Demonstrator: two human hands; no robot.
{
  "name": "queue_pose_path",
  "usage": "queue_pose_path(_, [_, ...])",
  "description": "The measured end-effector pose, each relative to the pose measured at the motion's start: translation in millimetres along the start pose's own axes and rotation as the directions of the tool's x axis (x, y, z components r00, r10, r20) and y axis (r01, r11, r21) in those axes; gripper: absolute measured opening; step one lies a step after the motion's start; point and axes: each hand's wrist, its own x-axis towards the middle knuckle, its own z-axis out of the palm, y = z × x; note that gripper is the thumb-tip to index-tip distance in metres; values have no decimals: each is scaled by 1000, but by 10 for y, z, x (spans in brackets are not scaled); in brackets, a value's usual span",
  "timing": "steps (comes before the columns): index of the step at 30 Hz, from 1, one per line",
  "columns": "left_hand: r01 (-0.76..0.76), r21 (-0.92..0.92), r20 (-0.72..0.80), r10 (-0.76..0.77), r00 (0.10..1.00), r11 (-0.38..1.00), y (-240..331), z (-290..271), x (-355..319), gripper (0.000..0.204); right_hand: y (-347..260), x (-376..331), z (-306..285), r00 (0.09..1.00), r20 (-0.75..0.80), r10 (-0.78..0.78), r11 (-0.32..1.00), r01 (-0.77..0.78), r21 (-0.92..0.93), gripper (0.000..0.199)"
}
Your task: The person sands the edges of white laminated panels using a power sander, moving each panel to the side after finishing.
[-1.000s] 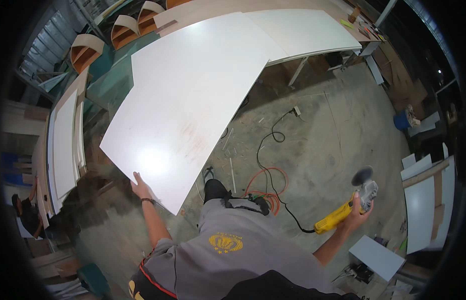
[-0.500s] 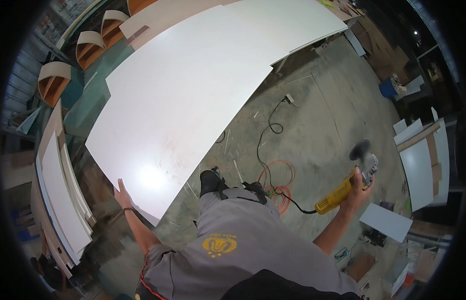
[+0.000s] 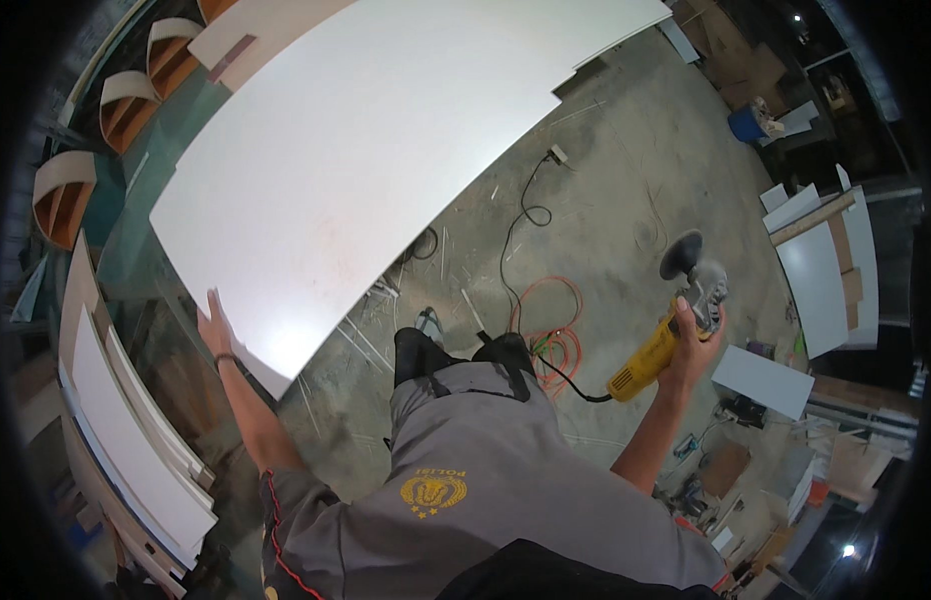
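A big white panel [image 3: 386,150] fills the upper left of the view, lying flat and stretching away from the person, with a bright glare spot near its close corner. The left hand [image 3: 218,325] is right on that near left edge, fingers spread wide against the board's rim, wrist wearing a dark band. Out to the right, well apart from the panel, the right hand [image 3: 694,345] is wrapped tight around a yellow angle polisher [image 3: 671,335], held up in the air over the floor, its dark round pad [image 3: 682,254] pointing away from the body. A black cord [image 3: 561,380] runs from the tool's tail back toward the person's legs, and an orange cable [image 3: 551,325] lies coiled on the concrete floor [image 3: 626,180] between the panel and the tool. A second dark cord snakes across the floor up to a small plug block [image 3: 558,154]. More white boards [image 3: 136,450] are stacked on edge at the lower left, and curved wooden pieces [image 3: 66,195] sit beyond the panel's left side. A small white board [image 3: 764,381] lies on the floor just right of the tool hand.
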Motion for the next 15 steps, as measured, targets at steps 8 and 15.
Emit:
queue_pose_path(8, [-94, -28, 12, 95, 995, 995, 56, 369, -189, 87, 473, -134, 215, 973, 194, -122, 984, 145, -106, 83])
queue_pose_path(15, [-158, 215, -126, 188, 974, 964, -77, 228, -422, 104, 907, -769, 679, 879, 426, -214, 907, 341, -248, 89])
